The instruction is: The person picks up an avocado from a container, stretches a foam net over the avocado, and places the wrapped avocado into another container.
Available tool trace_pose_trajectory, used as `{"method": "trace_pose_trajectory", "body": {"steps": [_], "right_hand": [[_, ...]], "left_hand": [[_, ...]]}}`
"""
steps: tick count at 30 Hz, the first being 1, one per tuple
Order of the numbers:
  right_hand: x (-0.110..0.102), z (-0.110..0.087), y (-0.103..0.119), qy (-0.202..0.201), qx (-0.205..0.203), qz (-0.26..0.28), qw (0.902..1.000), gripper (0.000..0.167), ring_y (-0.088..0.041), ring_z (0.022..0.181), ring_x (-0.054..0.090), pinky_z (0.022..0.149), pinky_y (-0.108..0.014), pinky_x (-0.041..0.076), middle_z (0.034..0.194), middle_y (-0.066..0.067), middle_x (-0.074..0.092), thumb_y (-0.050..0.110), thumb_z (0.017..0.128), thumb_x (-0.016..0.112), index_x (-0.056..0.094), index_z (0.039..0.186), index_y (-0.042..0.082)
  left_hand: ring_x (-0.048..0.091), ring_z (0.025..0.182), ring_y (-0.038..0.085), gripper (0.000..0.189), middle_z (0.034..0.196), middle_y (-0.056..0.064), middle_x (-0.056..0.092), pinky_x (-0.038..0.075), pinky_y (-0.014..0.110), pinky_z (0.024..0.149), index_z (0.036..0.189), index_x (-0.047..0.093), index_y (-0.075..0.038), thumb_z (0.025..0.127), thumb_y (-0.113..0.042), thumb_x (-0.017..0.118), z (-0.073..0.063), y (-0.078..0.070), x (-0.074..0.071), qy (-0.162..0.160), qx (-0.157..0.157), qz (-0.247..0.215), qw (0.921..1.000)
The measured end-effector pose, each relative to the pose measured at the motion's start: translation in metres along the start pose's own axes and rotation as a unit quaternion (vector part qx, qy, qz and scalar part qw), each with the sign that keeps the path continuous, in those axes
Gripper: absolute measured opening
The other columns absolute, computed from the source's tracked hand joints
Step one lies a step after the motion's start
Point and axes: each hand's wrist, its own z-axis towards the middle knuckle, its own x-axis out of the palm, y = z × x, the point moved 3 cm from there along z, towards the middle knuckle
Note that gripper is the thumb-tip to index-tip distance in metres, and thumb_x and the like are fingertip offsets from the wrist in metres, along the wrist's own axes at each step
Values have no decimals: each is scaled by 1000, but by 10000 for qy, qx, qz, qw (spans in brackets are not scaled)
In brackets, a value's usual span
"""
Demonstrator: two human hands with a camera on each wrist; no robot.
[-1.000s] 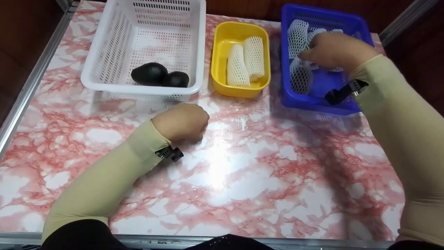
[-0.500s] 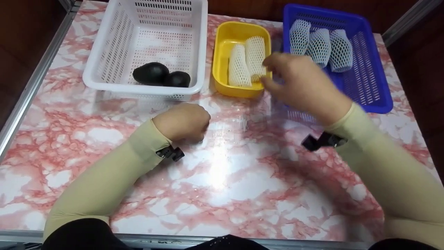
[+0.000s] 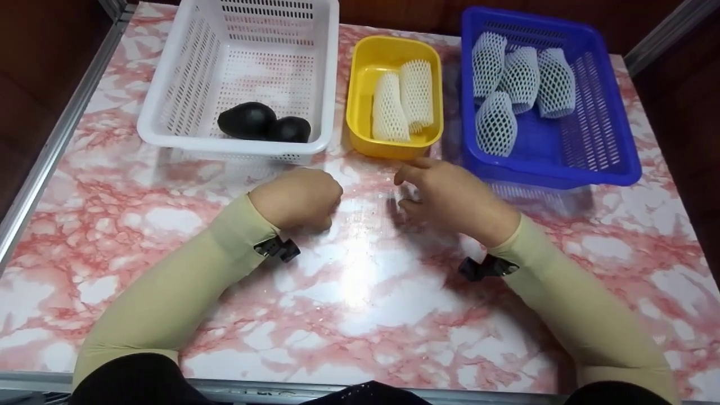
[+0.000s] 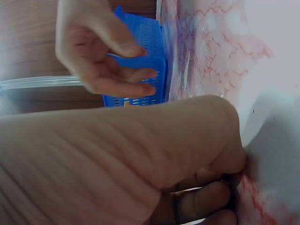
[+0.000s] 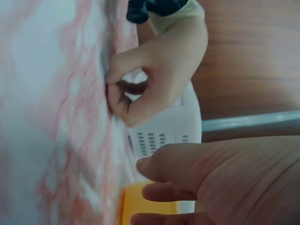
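My left hand (image 3: 301,198) rests on the table in front of the white basket, its fingers loosely curled and holding nothing. In the right wrist view, a gap shows between that left hand's (image 5: 157,70) thumb and fingers. My right hand (image 3: 453,199) is over the table just in front of the yellow bin (image 3: 394,149), fingers apart and nothing between them. Two white foam net sleeves (image 3: 389,109) lie in that bin. Two black avocado-shaped fruits (image 3: 247,120) lie side by side in the white basket (image 3: 230,145). Several net-wrapped pieces (image 3: 496,126) lie in the blue basket (image 3: 551,171).
All three containers stand in a row along the table's far side, before a dark wood panel (image 3: 394,14). The red-and-white marbled table (image 3: 394,315) has a metal edge (image 3: 292,392) at the front and a metal rail (image 3: 62,132) at the left.
My right hand has left the blue basket, passed the yellow bin's right side and come down in front of it. One net-wrapped piece beneath it is now uncovered. My left hand has stayed put.
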Motion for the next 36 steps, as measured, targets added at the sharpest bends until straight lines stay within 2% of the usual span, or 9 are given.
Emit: {"method": "trace_pose_trajectory", "body": {"steps": [5,10,18,22,26,28,30,34,36], "right_hand": [[14,-4,-12,295,106,110,9994,24,-32,92,70,84,-47,60,114,-13,71,12,91,86,79,114,10],[19,-4,-14,579,324,30,9978,22,-30,95,61,82,-45,54,117,-12,65,17,92,86,78,113,19],[22,-3,-18,475,262,-81,9985,23,-32,98,62,82,-46,56,122,-13,66,20,93,86,78,115,20],[24,-5,-20,440,247,-65,9987,24,-34,101,62,83,-47,57,125,-14,66,18,92,87,77,113,20],[25,-6,-21,447,280,-67,9986,26,-35,104,63,84,-48,59,127,-13,65,19,91,88,76,115,21],[25,-6,-20,490,319,-86,9983,28,-35,106,63,84,-48,59,129,-13,65,20,91,88,76,116,22],[25,-6,-20,540,364,-126,9978,31,-36,108,63,84,-49,59,130,-12,64,21,90,89,75,118,22],[25,-5,-19,600,386,-257,9971,36,-37,110,63,85,-52,60,131,-12,64,23,88,90,74,120,22],[25,-4,-19,616,381,-326,9968,37,-37,110,63,85,-52,60,131,-12,64,23,87,90,74,121,23]], "left_hand": [[52,70,26,13,78,6,60,47,42,64,74,62,-13,84,-10,70,2,-2,0,4,67,21,10000],[51,69,26,16,76,5,58,45,41,63,72,61,-15,84,-9,69,0,-1,-2,-1,21,11,10000],[53,69,26,17,75,4,59,46,42,63,71,60,-16,84,-9,69,0,-1,-3,34,-49,65,10000],[49,68,26,18,75,5,58,46,43,63,70,59,-15,83,-6,66,0,-3,-4,-28,86,109,9999],[51,68,27,18,76,7,60,51,46,66,71,61,-13,86,-5,66,-3,-7,-6,-90,260,273,9992],[55,69,29,14,78,9,64,54,48,69,76,64,-11,89,-8,67,-8,-10,-10,-113,403,289,9987],[62,75,30,7,84,11,70,57,48,75,88,70,-8,93,-12,69,-16,-14,-16,-123,579,202,9980],[72,96,30,22,105,11,78,61,49,88,119,73,-8,101,-21,71,-33,-20,-39,-206,884,-167,9957],[74,104,29,27,112,10,79,62,49,93,126,72,-9,102,-21,72,-41,-19,-54,-367,974,-397,9938]]}}
